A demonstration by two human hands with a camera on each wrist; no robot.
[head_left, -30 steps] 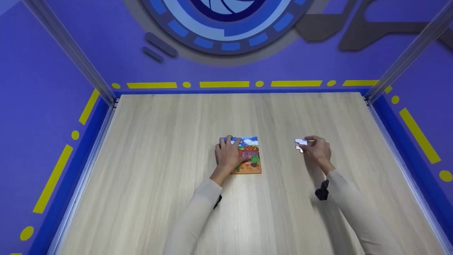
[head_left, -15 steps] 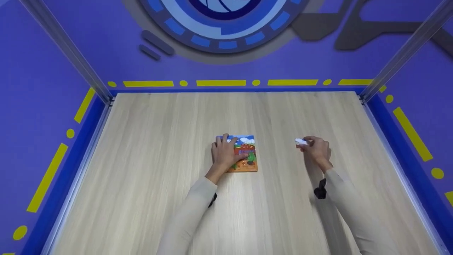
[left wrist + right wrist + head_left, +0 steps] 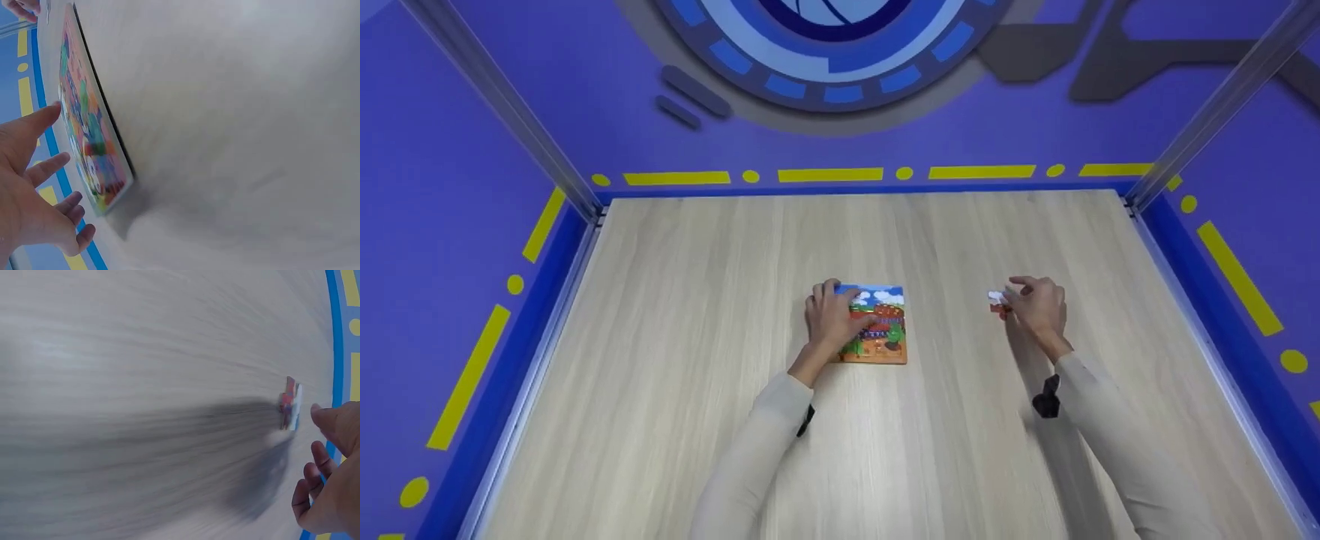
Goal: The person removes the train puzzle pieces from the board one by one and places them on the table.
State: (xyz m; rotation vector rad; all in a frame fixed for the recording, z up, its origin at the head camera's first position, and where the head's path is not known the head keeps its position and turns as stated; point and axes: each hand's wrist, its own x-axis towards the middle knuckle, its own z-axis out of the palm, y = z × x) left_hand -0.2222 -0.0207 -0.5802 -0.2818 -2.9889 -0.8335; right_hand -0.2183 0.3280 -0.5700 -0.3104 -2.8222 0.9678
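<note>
A jigsaw puzzle [image 3: 885, 341] with a bright cartoon scene of sky, clouds, a red shape and orange ground lies mid-table. My left hand [image 3: 828, 321] overlaps its left side in the head view, fingers spread. In the left wrist view, those straight fingers reach along the edge of the puzzle [image 3: 90, 132]. Off to the right, a small puzzle piece [image 3: 996, 297], white-blue and red, lies by the fingertips of my right hand [image 3: 1041, 307]. The right wrist view shows a gap between the thumb and the piece [image 3: 289, 405], the other fingers loosely bent.
The pale wood table [image 3: 720, 300] ends at a blue back wall [image 3: 555, 97] with yellow markings, and blue side walls flank it. A black wrist device [image 3: 1046, 401] hangs under the right sleeve, and another sits under the left sleeve.
The right fingers pinched the puzzle piece earlier; now they have let it go and drawn slightly back. The left hand has shifted a little left across the puzzle, uncovering more of it.
</note>
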